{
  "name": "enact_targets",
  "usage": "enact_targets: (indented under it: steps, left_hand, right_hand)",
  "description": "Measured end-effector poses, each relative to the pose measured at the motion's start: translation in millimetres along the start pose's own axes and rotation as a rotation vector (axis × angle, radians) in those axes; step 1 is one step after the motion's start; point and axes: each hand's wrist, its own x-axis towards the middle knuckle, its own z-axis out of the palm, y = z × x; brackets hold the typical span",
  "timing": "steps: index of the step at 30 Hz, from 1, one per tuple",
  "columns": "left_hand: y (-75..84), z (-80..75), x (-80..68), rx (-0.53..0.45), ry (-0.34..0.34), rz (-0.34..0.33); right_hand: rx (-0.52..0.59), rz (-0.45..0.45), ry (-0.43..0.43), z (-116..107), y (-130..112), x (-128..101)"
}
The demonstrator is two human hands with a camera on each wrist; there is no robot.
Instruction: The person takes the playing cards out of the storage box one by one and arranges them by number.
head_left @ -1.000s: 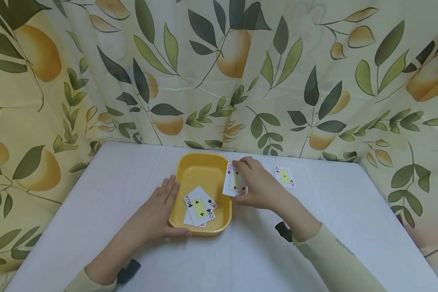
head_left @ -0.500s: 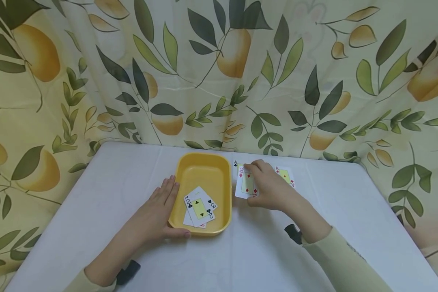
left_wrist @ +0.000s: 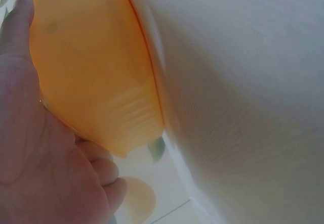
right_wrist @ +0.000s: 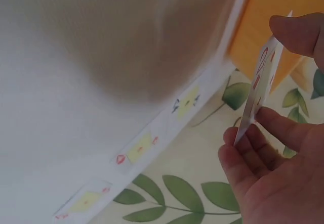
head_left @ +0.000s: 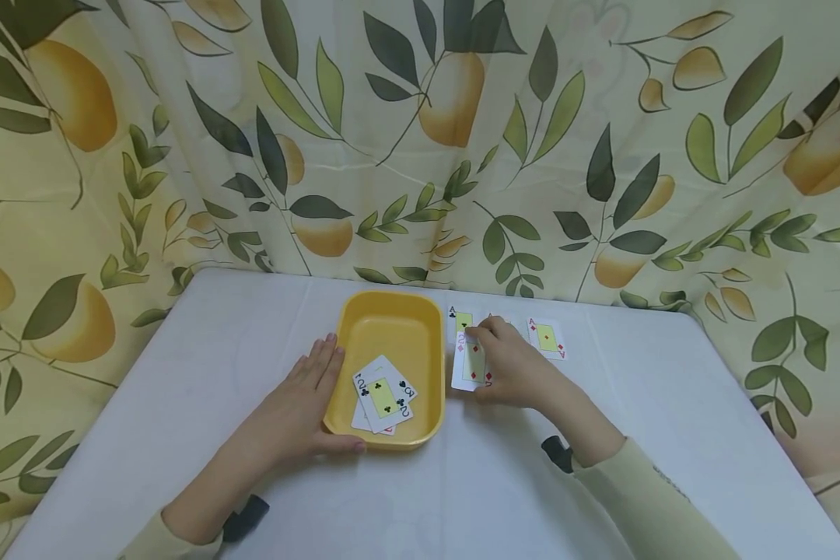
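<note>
Item, nearest: our left hand (head_left: 295, 412), fingers straight and flat against the left wall of the yellow tray (head_left: 392, 323), thumb along its near rim; it grips nothing, only steadies.

Item: in the tray's near end, a small overlapped pile topped by the two of clubs (head_left: 383, 395), face up; a red-pipped card shows beneath, its rank hidden.

Item: our right hand (head_left: 514, 364), just right of the tray, fingers and thumb curled round the two of diamonds (head_left: 472, 361). The right wrist view shows this card (right_wrist: 258, 87) pinched by its edges and standing tilted off the cloth.

Item, beyond: a row of face-up cards on the bench (head_left: 217, 342): the ace of clubs (head_left: 460, 320) partly behind the held card, a middle card mostly hidden by our hand, and the ace of diamonds (head_left: 546, 337) well apart to the right.

Handling note, as we judge it: we keep the pinch light on the card's edges so it does not bow, keep it clear of the row so the aces are not dragged, and keep the tray braced.

Surface: a white cloth over the bench, smooth. Surround: a curtain (head_left: 602, 140) printed with lemons and dark leaves hangs close behind the far edge and round both sides.
</note>
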Motion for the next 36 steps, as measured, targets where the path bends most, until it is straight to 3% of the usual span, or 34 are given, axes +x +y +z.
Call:
enact_targets:
  steps: [13,36]
  left_hand:
    - [0.4,-1.1,1.3,0.008,-0.004,0.002]
    - [-0.2,-1.1,0.1,0.021,-0.004,0.002]
  right_hand:
    - [-0.016,0.025,-0.113,21,6,13]
    - [-0.058,0.035,-0.134,27,19,21]
